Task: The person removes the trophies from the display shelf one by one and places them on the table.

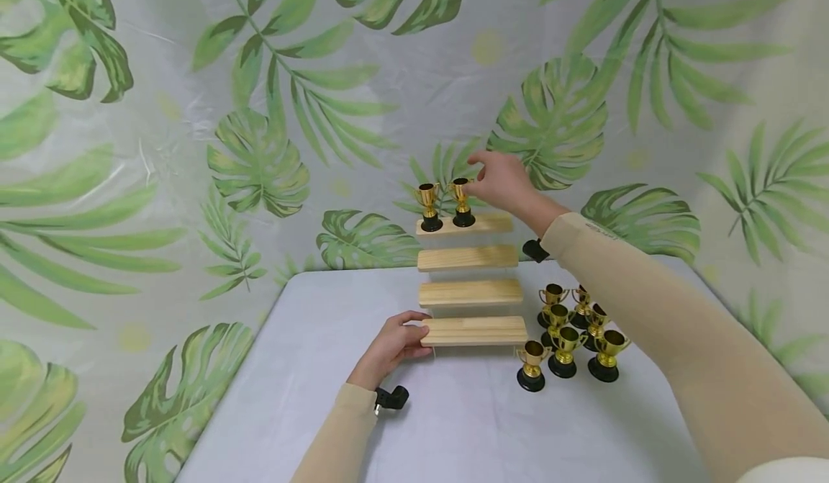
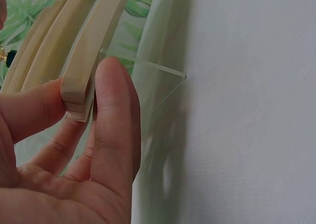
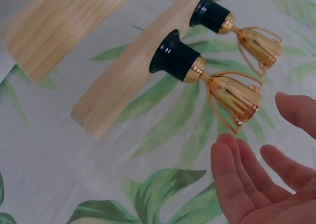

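A stepped stand has several pale wooden boards; my left hand grips the left end of the lowest board. In the left wrist view, thumb and fingers pinch the board's end above a clear support strip. Two small gold trophies with black bases stand upright on the top board: a left trophy and a right trophy. Beside the right trophy is my right hand. Its fingers are spread and hold nothing, with fingertips close to the cup's handle in the right wrist view.
Several more gold trophies stand grouped on the white-covered table, right of the stand. The two middle boards hold no trophies. Behind the table hangs a leaf-patterned sheet. My right forearm reaches over the grouped trophies.
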### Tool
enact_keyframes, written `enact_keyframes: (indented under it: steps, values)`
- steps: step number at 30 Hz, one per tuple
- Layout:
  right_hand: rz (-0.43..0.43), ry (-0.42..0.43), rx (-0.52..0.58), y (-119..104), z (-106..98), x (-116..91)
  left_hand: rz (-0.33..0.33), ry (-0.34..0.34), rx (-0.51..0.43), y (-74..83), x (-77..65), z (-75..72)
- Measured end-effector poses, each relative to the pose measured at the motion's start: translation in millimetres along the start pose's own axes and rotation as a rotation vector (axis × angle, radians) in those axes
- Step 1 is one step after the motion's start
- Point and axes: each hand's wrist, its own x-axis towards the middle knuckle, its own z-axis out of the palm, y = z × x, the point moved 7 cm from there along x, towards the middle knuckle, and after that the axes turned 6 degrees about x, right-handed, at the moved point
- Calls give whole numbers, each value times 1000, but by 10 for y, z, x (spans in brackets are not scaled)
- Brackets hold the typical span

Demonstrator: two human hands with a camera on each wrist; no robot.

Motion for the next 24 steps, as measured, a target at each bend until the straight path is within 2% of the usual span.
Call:
enact_keyframes:
  steps: [7,14,20,24]
  values:
    - [27,-28,-5,72,64,76,-14,13,-11,-16,24,-4]
    - [58,-51,72,234,268,138,-16,11,-15,-29,20,-18]
    - [108,-32,203,274,360,157,-15,8,-19,-25,22,-18]
    - [108,-2,198,253,389,171,-12,11,-25,-30,20,-27]
